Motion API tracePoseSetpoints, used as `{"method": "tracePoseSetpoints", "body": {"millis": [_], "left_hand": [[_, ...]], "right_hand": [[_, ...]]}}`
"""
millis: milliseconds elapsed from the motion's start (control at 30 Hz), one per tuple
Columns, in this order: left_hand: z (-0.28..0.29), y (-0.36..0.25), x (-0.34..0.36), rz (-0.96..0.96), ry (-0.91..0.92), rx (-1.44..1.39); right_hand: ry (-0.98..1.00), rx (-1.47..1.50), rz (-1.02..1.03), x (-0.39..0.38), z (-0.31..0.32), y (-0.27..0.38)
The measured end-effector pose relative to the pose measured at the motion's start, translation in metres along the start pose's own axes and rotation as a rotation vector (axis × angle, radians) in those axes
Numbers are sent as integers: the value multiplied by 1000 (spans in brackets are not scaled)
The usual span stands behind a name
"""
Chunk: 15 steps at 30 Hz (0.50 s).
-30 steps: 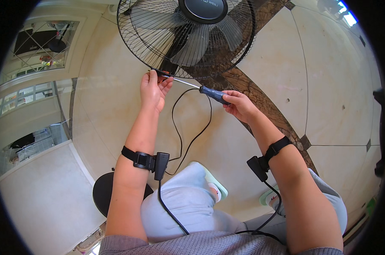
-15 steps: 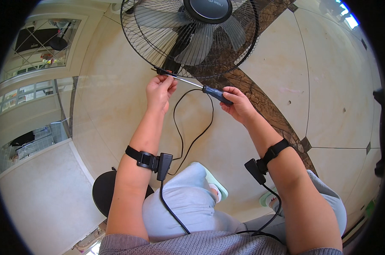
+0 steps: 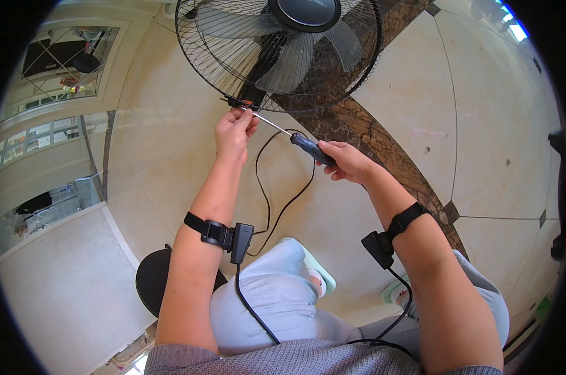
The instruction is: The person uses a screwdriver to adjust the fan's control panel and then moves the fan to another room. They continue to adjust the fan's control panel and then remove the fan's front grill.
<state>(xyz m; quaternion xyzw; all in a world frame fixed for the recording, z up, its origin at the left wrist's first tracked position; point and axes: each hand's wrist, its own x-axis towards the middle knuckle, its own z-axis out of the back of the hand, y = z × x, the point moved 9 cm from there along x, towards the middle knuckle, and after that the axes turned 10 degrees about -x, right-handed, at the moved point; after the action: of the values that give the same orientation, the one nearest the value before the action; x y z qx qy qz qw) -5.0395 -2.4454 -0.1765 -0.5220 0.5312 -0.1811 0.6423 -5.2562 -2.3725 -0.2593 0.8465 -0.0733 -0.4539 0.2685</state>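
2 hands work at the fan guard (image 3: 277, 56): left hand (image 3: 234, 128) pinches its clip steady; right hand (image 3: 345, 161), fingers clamped, drives the screwdriver (image 3: 295, 139).

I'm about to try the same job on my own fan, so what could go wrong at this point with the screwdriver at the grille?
The screwdriver tip meets the fan grille at its lower rim clip, right beside the left hand; a slip might jab those fingers. The right hand holds only the handle end, at a slant, so the tip may skate off. The black cord loops on the floor below; whether it is plugged in cannot be seen.
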Motion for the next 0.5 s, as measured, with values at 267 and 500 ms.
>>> {"method": "tracePoseSetpoints", "body": {"millis": [267,500], "left_hand": [[-12,3,-5,21,86,-20],[-11,9,-5,35,36,41]], "right_hand": [[-40,205,204,10,13,14],[-98,12,274,7,15,27]]}}
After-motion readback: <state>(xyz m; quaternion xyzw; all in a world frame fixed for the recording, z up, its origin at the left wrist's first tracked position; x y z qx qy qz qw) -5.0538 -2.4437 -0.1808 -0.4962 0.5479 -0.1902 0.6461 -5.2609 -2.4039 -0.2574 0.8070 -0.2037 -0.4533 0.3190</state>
